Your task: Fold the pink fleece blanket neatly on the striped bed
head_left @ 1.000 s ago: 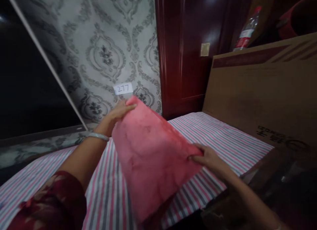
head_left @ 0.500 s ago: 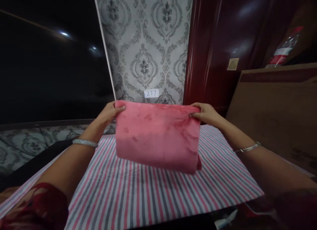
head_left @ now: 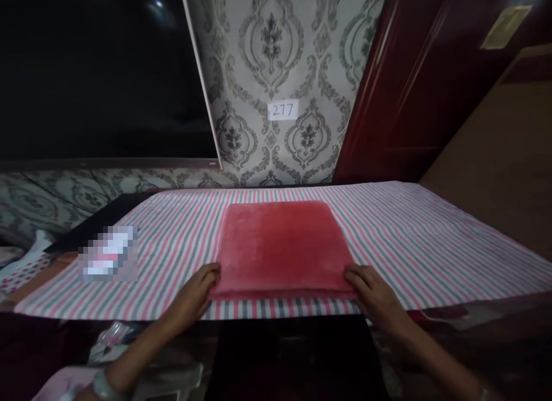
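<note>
A folded pink plush towel [head_left: 282,245] lies flat on a cloth with pink, grey and white stripes [head_left: 431,240]. My left hand [head_left: 196,291] pinches the towel's near left corner. My right hand [head_left: 375,291] grips its near right corner. Both hands rest at the front edge of the striped cloth, and the towel sits square between them.
A patterned grey wallpaper wall [head_left: 276,56] with a small label reading 277 [head_left: 283,110] stands behind. A dark screen [head_left: 99,73] is at the left, a dark red wooden door [head_left: 422,84] at the right, brown cardboard [head_left: 509,159] at far right. A blurred patch [head_left: 107,254] lies on the cloth's left.
The towel was held up in the air by its top corners; now it lies flat on the striped cloth, and both hands have come down to its near corners.
</note>
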